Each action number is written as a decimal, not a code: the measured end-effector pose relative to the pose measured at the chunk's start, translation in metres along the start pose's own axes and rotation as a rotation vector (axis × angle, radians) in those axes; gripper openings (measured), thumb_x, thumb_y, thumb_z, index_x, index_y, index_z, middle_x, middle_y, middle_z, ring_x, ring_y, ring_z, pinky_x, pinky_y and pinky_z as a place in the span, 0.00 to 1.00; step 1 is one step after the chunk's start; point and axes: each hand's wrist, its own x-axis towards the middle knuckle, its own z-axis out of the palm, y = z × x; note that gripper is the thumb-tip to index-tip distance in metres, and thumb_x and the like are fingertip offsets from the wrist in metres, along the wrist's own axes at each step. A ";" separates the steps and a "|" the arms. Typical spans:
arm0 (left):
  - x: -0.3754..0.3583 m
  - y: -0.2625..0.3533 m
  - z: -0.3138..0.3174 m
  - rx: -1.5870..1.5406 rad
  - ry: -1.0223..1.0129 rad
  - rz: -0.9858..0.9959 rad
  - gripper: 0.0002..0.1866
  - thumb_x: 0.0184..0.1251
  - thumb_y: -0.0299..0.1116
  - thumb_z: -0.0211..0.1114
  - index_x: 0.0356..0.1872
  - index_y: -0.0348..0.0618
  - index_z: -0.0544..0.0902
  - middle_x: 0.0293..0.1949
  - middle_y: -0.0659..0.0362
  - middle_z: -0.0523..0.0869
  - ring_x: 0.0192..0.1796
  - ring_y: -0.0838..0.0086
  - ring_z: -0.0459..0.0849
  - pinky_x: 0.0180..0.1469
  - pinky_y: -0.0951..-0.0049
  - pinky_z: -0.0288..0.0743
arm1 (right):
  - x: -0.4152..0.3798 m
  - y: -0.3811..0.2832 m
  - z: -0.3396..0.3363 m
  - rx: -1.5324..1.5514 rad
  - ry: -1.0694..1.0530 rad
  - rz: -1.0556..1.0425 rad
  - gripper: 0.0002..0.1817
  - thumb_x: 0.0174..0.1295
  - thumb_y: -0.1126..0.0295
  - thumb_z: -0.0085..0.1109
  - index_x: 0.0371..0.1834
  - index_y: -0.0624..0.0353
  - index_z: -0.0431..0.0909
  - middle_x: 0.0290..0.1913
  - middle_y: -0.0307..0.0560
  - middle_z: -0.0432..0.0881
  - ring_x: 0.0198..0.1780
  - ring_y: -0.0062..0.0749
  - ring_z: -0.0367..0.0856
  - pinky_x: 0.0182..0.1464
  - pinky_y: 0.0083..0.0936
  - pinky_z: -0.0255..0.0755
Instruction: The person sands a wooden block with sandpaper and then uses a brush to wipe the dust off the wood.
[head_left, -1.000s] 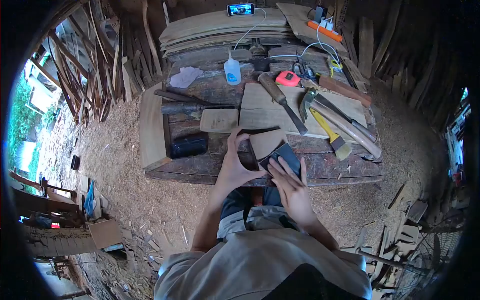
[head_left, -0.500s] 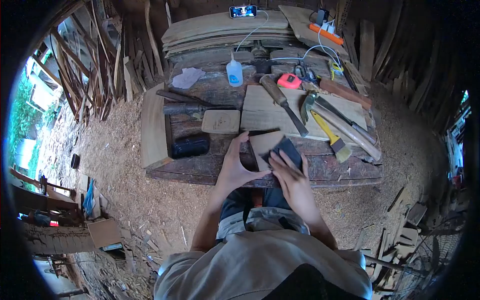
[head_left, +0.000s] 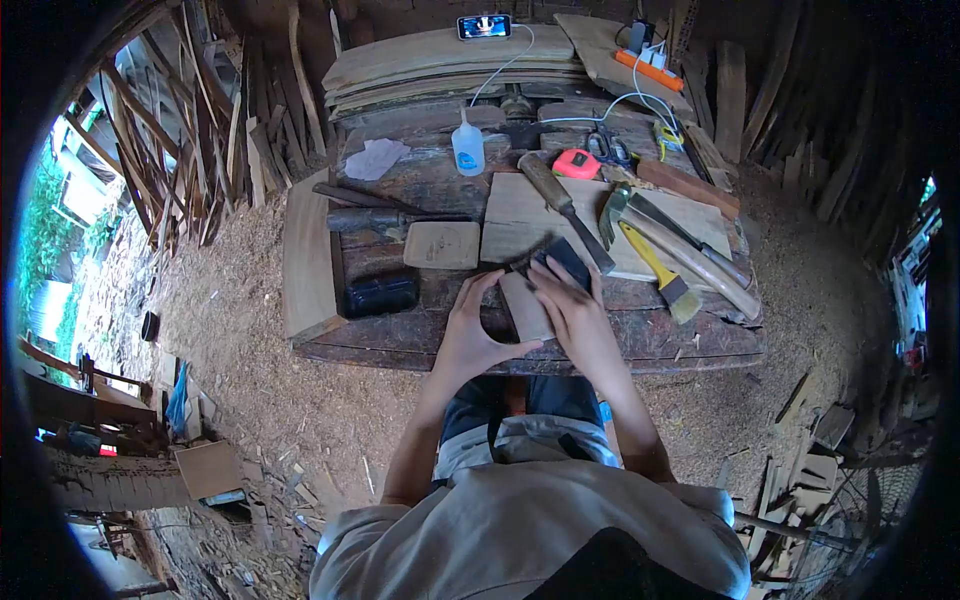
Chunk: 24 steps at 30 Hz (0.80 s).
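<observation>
A small light wooden block (head_left: 524, 308) lies near the front edge of the dark workbench (head_left: 400, 345). My left hand (head_left: 470, 330) grips the block along its left side, thumb at the near end and fingers at the far end. On the block's upper right, my right hand (head_left: 575, 315) presses a dark sheet of sandpaper (head_left: 564, 262), which it partly covers. Just beyond my left hand sits another wooden block (head_left: 441, 245) with rounded corners.
A wide board (head_left: 510, 222) carries a chisel (head_left: 550, 187), a hammer (head_left: 690, 250) and a brush (head_left: 655, 262). Behind are a bottle (head_left: 467, 148), a red tape measure (head_left: 577, 164) and scissors (head_left: 608, 148). A black object (head_left: 381, 295) lies left; a phone (head_left: 485, 27) stands at the back.
My right hand has slid the sandpaper away from me across the block, toward its far end. My left hand still holds the block in nearly the same place.
</observation>
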 end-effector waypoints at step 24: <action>0.004 0.000 0.000 0.001 -0.002 0.006 0.51 0.32 0.43 0.88 0.64 0.40 0.73 0.59 0.48 0.78 0.63 0.56 0.78 0.66 0.59 0.70 | -0.053 -0.021 -0.023 -0.090 0.000 0.029 0.17 0.69 0.72 0.56 0.60 0.61 0.80 0.63 0.48 0.80 0.70 0.41 0.73 0.75 0.55 0.45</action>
